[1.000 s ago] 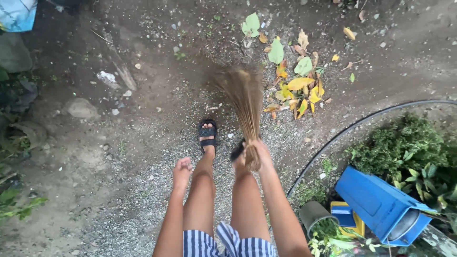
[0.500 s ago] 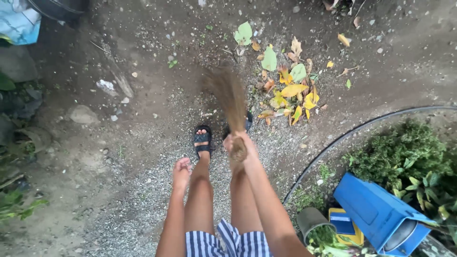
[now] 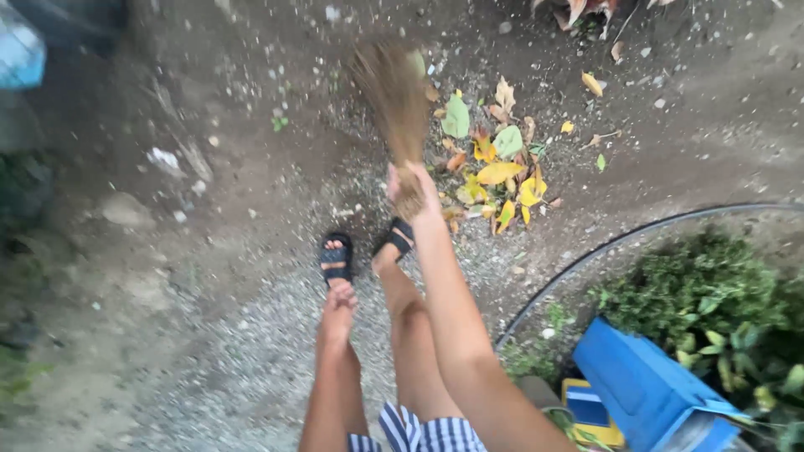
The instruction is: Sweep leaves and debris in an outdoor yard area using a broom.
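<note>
My right hand point(image 3: 412, 191) grips the bound end of a straw hand broom point(image 3: 394, 92), arm stretched forward. The bristles fan out over the dirt, just left of a small heap of yellow, green and brown leaves point(image 3: 496, 159). My left hand point(image 3: 338, 303) hangs loose beside my left leg, fingers pointing down, holding nothing. Below are my bare legs and two black sandals point(image 3: 337, 258) on gravelly ground.
A black hose point(image 3: 603, 247) curves across the right side. A blue plastic container point(image 3: 645, 389) lies tipped among green plants point(image 3: 712, 293) at lower right. Stones and a scrap of white litter point(image 3: 163, 157) dot the dirt on the left. More dry leaves point(image 3: 586, 10) lie at the top.
My right hand has swung the broom forward and up the frame, so the bristles now reach further ahead beside the leaf heap. My feet have stepped forward.
</note>
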